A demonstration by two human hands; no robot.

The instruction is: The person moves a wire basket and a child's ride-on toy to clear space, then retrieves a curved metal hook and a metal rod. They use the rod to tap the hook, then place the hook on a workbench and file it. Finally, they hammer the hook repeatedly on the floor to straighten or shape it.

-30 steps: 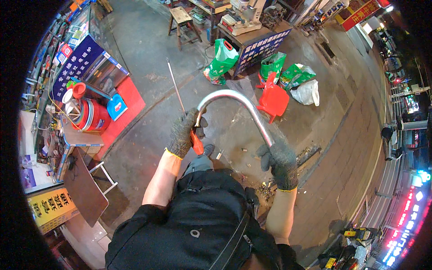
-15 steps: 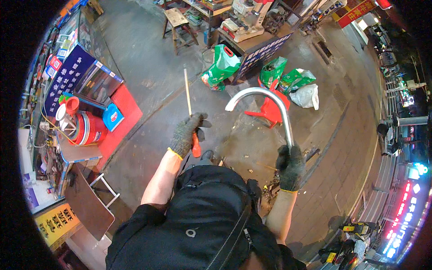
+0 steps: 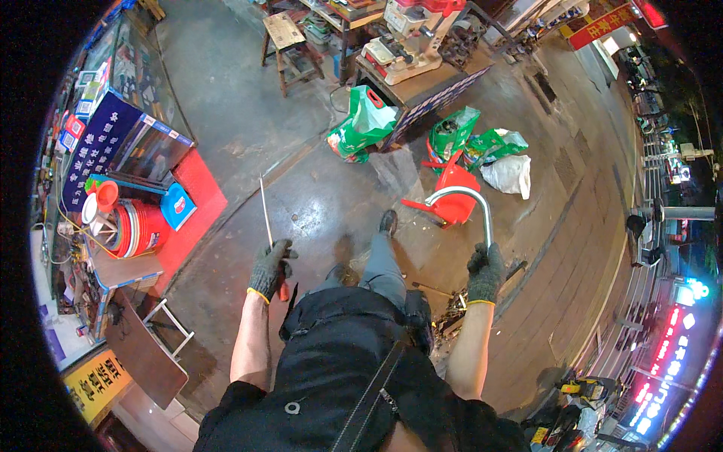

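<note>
My left hand [image 3: 269,270], in a dark knitted glove with a yellow cuff, grips a long screwdriver-like tool, its thin shaft [image 3: 265,211] pointing forward and its orange handle [image 3: 283,290] showing below my fingers. My right hand [image 3: 486,273], gloved alike, is closed on a shiny bent metal tube [image 3: 486,222]; the tube arches up and left, in front of a red plastic chair [image 3: 456,209] on the floor. The two hands are wide apart, either side of my legs [image 3: 380,264], with one shoe forward on the concrete.
Ahead are green sacks [image 3: 358,124], a white sack [image 3: 506,177], a wooden stool [image 3: 285,30] and a bench with a machine [image 3: 399,56]. At left are stacked red buckets [image 3: 139,230], a blue dustpan [image 3: 181,207], a display case and folding table [image 3: 154,369]. Debris [image 3: 452,316] lies by my right.
The bent tube's end has left my left hand as both hands moved apart, my left leftward and back from it. My foot has stepped forward and the surroundings have shifted in view.
</note>
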